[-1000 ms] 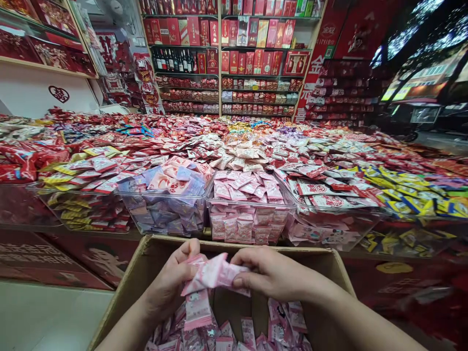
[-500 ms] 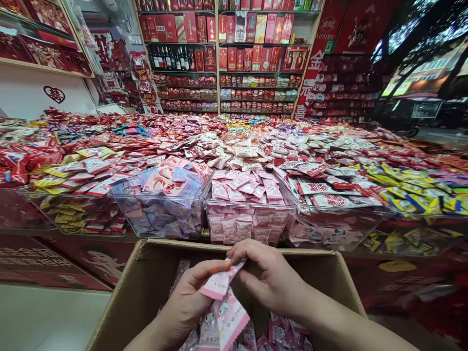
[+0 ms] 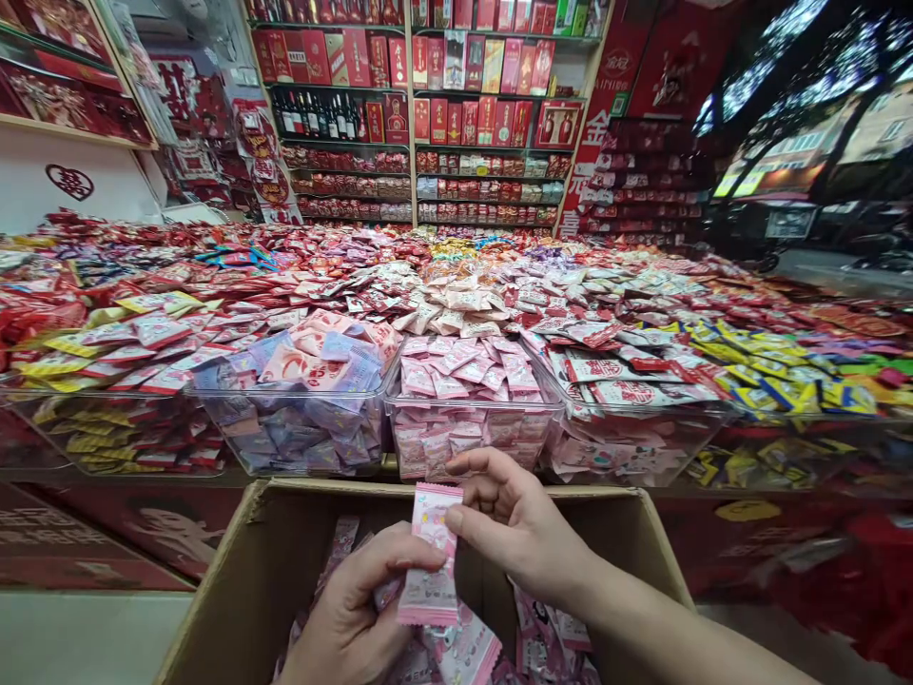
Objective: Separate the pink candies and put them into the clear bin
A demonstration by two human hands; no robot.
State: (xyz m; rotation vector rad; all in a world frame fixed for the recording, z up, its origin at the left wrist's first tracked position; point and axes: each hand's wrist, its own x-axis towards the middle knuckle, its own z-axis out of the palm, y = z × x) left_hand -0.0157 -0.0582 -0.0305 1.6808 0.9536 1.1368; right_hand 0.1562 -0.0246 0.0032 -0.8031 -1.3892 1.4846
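Above an open cardboard box (image 3: 221,571), my left hand (image 3: 363,599) pinches a pink and white candy packet (image 3: 432,561) under its thumb. More pink packets (image 3: 463,647) show just below that one, partly behind it; whether my left hand also holds them is hard to tell. My right hand (image 3: 510,523) has its thumb and fingers on the upper right edge of the upright packet. Loose pink packets (image 3: 546,633) lie inside the box.
Beyond the box stand clear plastic bins: one of pink packets (image 3: 475,404), one of blue-purple packets (image 3: 306,409), one of white and red packets (image 3: 634,390). Heaps of wrapped sweets (image 3: 342,257) spread behind them. Shelves of red boxes (image 3: 492,67) rise at the back.
The packet between my hands has turned from slanted to upright, its printed front now showing. My right hand's fingers have opened somewhat. The view has shifted slightly, moving the bins left.
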